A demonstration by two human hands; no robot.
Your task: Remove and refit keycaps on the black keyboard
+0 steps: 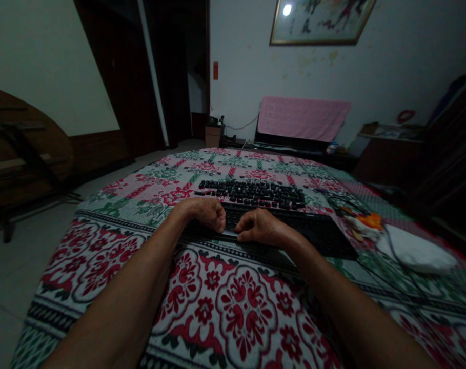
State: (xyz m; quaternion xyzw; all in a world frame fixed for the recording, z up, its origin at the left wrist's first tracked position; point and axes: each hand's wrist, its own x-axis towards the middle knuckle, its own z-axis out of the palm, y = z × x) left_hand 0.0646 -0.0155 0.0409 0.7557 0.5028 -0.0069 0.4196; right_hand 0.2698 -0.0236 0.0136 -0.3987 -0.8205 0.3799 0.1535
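Observation:
A black keyboard base [325,236] with most of its keycaps off lies across the bed cover in front of me. My left hand [209,212] is closed, fingers curled down over the base's front part. My right hand [259,225] faces it a short way off, thumb and forefinger bent toward each other in a pinch. Between the two sets of fingertips, at the front edge, shows a pale narrow strip [229,233]. What either hand grips is too small and dark to tell. Just behind the base, loose black keycaps [256,192] lie spread in rough rows.
A patterned red, green and white cover [236,302] lies under everything. To the right are a white bag [415,248], an orange item [371,220] and dark cables. Beyond stands a low cabinet with a pink towel [302,118]. A folded round table [21,138] leans at the left.

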